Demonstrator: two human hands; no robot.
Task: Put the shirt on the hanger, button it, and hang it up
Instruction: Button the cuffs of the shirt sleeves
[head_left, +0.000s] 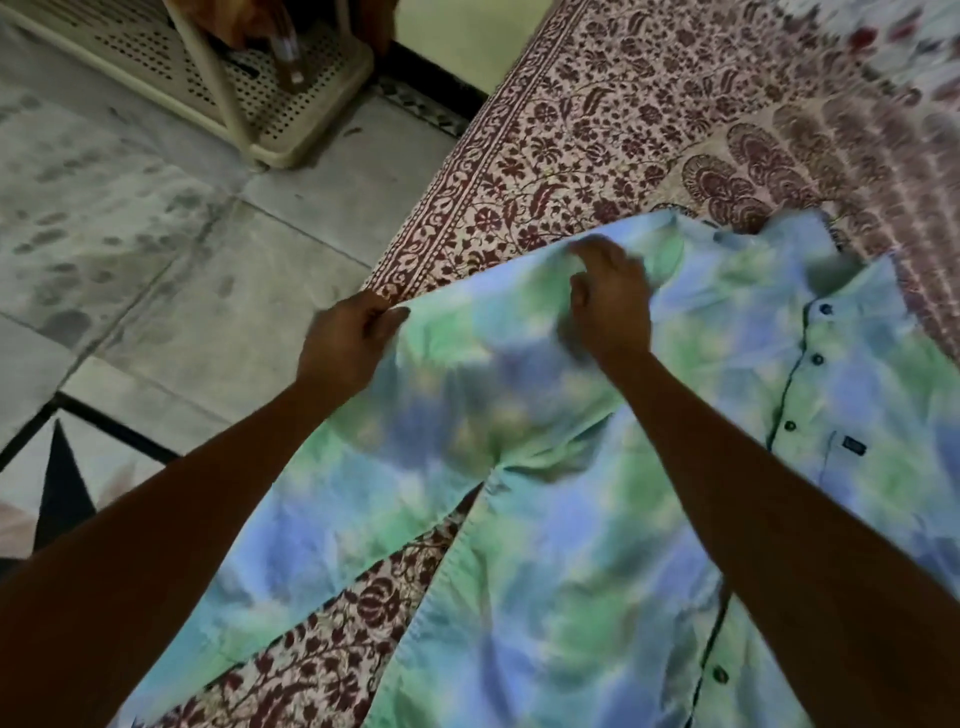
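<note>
the shirt (571, 545), tie-dyed in blue and green, lay spread front-up on a bed covered by a maroon floral bedspread (597, 130). its collar (800, 234) pointed away from the person and its near sleeve (395, 467) reached out toward the bed's edge. a row of dark buttons (817, 358) ran down the placket on the right side.

the left hand (345, 345) held the upper edge of the sleeve at the bed's edge, its grip closed, with thumb and fingers pinching the cloth. the right hand (613, 306) was on the shoulder area, just beside the collar, with its fingers curled over puckered cloth. motion blur made it impossible to tell whether that grip had hold of the fabric.

beyond the bed lay a pale tiled floor (156, 234), with a cream perforated plastic rack (249, 93) standing on it.
</note>
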